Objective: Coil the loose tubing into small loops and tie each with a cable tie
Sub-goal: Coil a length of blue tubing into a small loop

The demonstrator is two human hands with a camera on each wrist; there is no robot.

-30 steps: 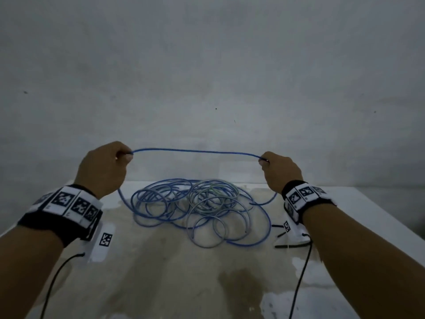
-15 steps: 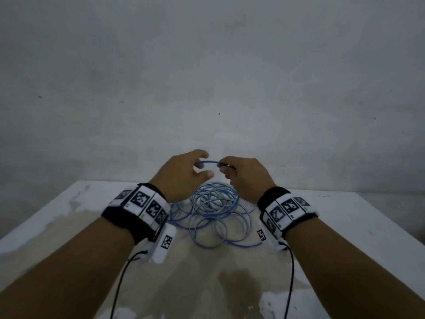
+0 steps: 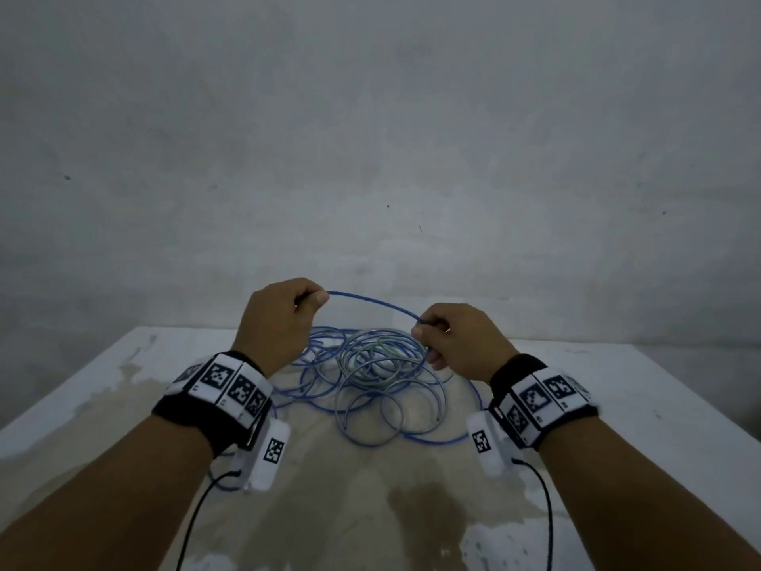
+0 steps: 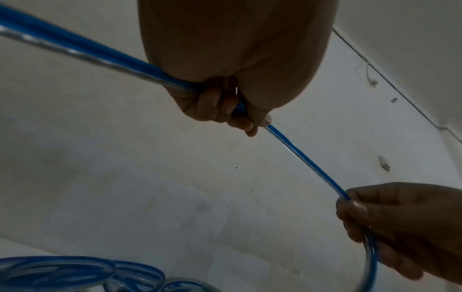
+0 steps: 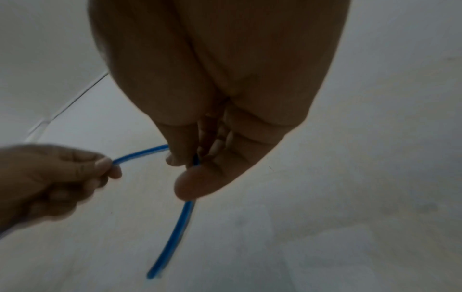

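A tangle of blue and clear tubing [image 3: 370, 377] lies on the white table [image 3: 617, 405] in the head view. A short raised span of blue tubing [image 3: 372, 302] arches between my two hands above the pile. My left hand [image 3: 284, 319] grips one end of that span in curled fingers [image 4: 220, 106]; the tube [image 4: 307, 160] runs on to my right hand [image 4: 390, 223]. My right hand [image 3: 457, 340] pinches the other end, and the tube [image 5: 175, 237] hangs down below its thumb [image 5: 197, 183]. I see no cable tie.
A stained grey wall [image 3: 370, 138] rises right behind the table's far edge. The table surface in front of the pile is bare and blotchy [image 3: 370, 508]. Black cords [image 3: 197, 517] trail from the wrist cameras toward me.
My hands were wide apart a second ago, came together half a second ago, and have now drawn a short way apart again, with a shorter span of blue tubing between them.
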